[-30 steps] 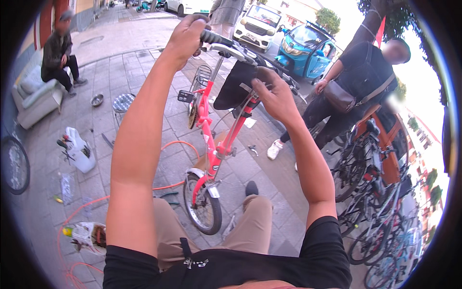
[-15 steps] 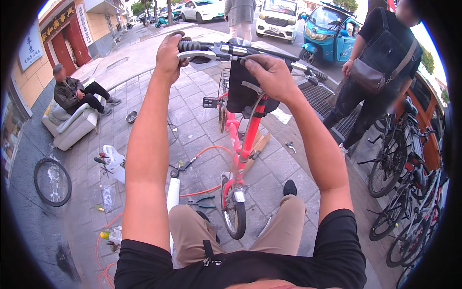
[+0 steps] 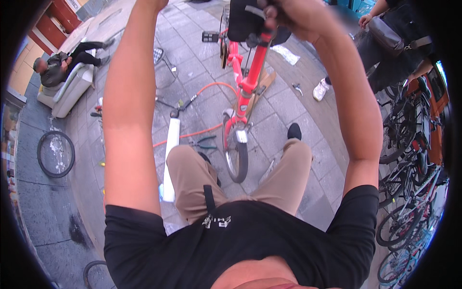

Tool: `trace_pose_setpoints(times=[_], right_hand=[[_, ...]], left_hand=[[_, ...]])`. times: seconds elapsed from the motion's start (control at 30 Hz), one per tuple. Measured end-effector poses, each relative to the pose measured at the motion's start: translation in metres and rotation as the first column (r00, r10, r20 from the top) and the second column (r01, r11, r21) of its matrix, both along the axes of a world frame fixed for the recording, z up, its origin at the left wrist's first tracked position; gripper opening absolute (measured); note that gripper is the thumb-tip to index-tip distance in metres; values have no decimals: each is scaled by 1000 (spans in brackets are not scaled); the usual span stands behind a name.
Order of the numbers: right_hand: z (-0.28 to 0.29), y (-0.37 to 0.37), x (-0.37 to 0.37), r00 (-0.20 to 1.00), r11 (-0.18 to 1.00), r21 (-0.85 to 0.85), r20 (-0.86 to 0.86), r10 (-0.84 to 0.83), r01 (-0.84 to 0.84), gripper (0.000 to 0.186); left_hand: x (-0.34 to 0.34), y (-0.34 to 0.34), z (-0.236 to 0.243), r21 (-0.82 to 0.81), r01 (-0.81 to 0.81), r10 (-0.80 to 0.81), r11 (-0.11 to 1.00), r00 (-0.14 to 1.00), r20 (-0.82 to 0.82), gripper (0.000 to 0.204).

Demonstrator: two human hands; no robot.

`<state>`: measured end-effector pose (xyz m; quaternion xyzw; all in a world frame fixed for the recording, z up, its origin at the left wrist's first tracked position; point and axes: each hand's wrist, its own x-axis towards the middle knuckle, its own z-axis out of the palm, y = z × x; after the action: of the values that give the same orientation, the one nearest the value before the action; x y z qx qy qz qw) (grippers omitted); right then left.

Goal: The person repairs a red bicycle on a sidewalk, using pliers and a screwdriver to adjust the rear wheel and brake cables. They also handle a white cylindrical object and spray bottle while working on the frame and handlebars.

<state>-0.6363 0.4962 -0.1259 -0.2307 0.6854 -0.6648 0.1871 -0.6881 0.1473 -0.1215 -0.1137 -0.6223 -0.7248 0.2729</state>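
Wearer's black short-sleeved T-shirt (image 3: 269, 236), above light tan cloth trousers (image 3: 190, 171), knees parted. Right hand (image 3: 301, 18), raised at the upper edge, fingers bent at the top of the bicycle's stem, close to a grey strap (image 3: 254, 10); whether they grip anything cannot be told. Left hand (image 3: 153, 3), cut off by the upper edge at the wrist; its hold cannot be told. Red metal bicycle with small wheels (image 3: 246, 86), standing upright before the wearer, its front wheel (image 3: 243, 164) between the parted legs, its top beyond view. Black cloth bag (image 3: 240, 21), at the front of the red stem, beside the right hand. Long white flat-sided piece (image 3: 172, 154), beside the left knee. Green-handled pliers (image 3: 206, 142), on grey paving, left of the front wheel. Orange hose (image 3: 211, 127), running behind that wheel. Flat brown piece (image 3: 266, 87), on the ground behind the stem. Crumpled white sheet (image 3: 286, 54), farther right. Black bicycle tyre (image 3: 72, 154), lying at left. Parked bicycles (image 3: 409, 178), crowded at right. Standing person in dark clothes (image 3: 406, 29), upper right. Pale upholstered armchair (image 3: 79, 86), far left, bearing a seated person (image 3: 55, 72).
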Motion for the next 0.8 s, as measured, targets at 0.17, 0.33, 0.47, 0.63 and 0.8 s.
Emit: trace_pose_setpoints(times=[0.17, 0.33, 0.47, 0.63, 0.8], right_hand=[[-18, 5, 12, 993, 969, -248, -120, -17, -14, 19], [-65, 20, -10, 567, 807, 386, -820, 78, 447, 33], [-69, 5, -25, 544, 781, 329, -839, -17, 531, 34], [-65, -25, -40, 630, 717, 448, -776, 15, 534, 46], [-63, -47, -44, 347, 608, 324, -934, 84, 725, 48]], left_hand=[[11, 10, 3, -39, -50, 49, 998, 999, -20, 24], [19, 21, 6, -22, -98, 97, 995, 995, -25, 22], [26, 30, 11, 0, -168, 168, 986, 986, -3, 22], [29, 30, 12, -17, -141, 141, 990, 990, -9, 25], [24, 32, 10, -60, -207, 209, 977, 977, 38, 26]])
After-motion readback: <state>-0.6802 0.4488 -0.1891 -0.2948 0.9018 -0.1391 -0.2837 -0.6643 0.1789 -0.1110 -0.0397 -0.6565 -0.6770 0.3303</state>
